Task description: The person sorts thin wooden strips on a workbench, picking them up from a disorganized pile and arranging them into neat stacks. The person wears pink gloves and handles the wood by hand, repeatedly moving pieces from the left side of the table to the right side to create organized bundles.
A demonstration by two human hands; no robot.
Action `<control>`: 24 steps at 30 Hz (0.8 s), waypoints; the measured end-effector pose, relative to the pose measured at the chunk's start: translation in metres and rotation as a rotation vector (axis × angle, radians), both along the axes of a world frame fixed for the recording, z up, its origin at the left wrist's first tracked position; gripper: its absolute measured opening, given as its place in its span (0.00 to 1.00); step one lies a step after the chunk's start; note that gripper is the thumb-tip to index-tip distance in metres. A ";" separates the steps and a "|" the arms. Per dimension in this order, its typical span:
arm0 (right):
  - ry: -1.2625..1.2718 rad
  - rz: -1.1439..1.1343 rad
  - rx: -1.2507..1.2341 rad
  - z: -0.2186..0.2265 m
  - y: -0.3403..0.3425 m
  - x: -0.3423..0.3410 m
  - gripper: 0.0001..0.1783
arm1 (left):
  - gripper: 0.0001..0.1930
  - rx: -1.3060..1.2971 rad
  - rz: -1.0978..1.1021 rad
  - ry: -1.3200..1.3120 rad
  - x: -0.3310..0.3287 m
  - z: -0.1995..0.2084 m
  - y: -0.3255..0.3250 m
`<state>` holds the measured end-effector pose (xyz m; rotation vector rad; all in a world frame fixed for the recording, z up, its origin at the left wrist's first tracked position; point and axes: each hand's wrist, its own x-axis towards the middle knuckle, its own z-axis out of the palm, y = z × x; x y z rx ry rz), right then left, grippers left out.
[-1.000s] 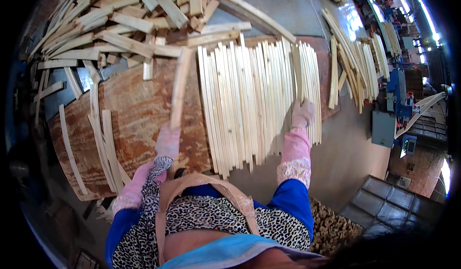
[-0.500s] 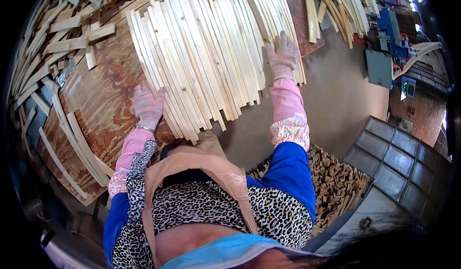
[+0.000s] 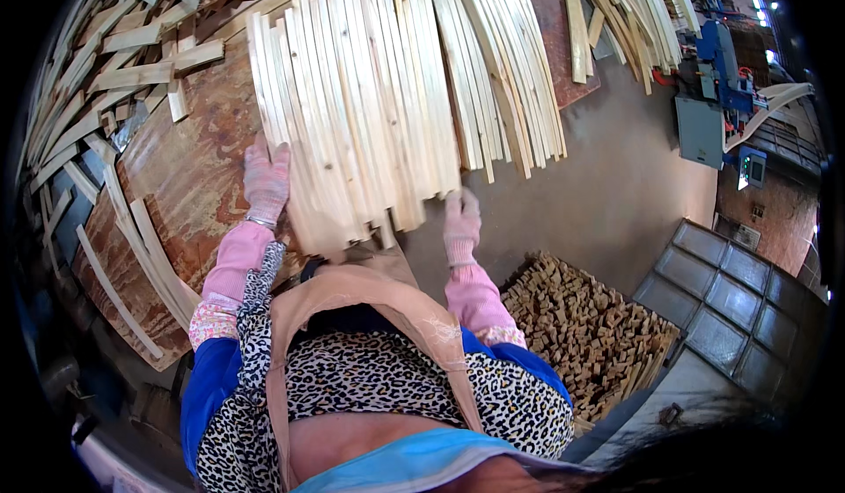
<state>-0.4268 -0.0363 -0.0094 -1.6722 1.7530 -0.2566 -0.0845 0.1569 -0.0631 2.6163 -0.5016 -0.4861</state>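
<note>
A wide row of pale wooden strips (image 3: 352, 114) lies side by side in front of me, their near ends uneven. My left hand (image 3: 266, 183), in a pinkish work glove, rests along the row's left edge with fingers stretched and thumb apart. At the near right corner of the row is my right hand (image 3: 461, 220), gloved too and smeared by motion; its fingertips meet the strip ends, and their grip is unclear. Just right of the row, a second group of strips (image 3: 506, 70) lies with a narrow gap between.
Offcuts (image 3: 132, 75) pile up at the far left of the worn wooden table (image 3: 189, 176). Long loose strips (image 3: 145, 255) lie at its near left. A stack of small wood pieces (image 3: 585, 334) stands at the near right. Blue-grey machinery (image 3: 704, 128) is at the far right.
My right hand has come off the right-hand strips and moved toward me and left, to the row's near corner. A gap now parts the two groups. My left hand has shifted slightly forward.
</note>
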 end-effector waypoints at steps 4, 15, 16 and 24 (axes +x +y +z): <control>0.180 0.598 0.056 0.019 -0.018 0.035 0.29 | 0.39 -0.247 0.075 0.258 0.072 0.014 0.031; -0.017 0.429 0.156 0.040 -0.128 0.248 0.57 | 0.35 -0.701 0.189 0.411 0.080 0.032 -0.018; -0.026 0.452 0.203 0.042 -0.129 0.244 0.57 | 0.35 -0.770 0.271 0.496 0.063 0.037 -0.016; -0.503 0.510 0.590 0.033 -0.155 0.222 0.55 | 0.32 -0.987 0.370 0.762 0.023 0.012 0.007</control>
